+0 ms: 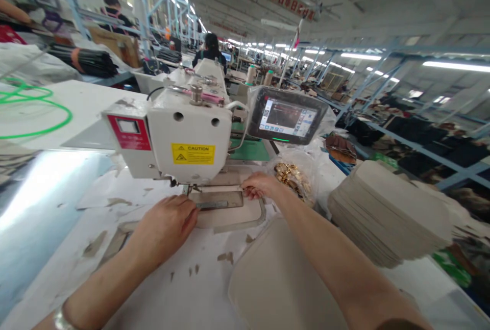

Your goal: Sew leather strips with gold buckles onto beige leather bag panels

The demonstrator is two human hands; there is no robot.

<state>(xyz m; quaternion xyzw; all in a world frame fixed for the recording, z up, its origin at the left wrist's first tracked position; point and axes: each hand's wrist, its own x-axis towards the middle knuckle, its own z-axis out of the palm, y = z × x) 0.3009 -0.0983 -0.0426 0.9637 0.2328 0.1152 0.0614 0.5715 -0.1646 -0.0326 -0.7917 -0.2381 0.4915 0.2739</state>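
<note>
Under the head of a white sewing machine (189, 141) lies a clamp frame (250, 219) with rounded corners, holding a beige piece (229, 216). My left hand (164, 225) is at the frame's left side, fingers closed together, with the fingertips at the end of a thin grey metal strip (214, 204). What they pinch is hidden behind the fingers. My right hand (261, 186) is at the frame's right end, its fingers curled in. Whatever it holds there is too small to make out.
Beige panels (283, 279) lie in front of me, and a tall stack of them (390, 207) stands at right. A plastic bag of gold-coloured metal parts (293, 174) sits behind my right wrist. A control screen (287, 117) rises above it. Scraps (225, 257) litter the table.
</note>
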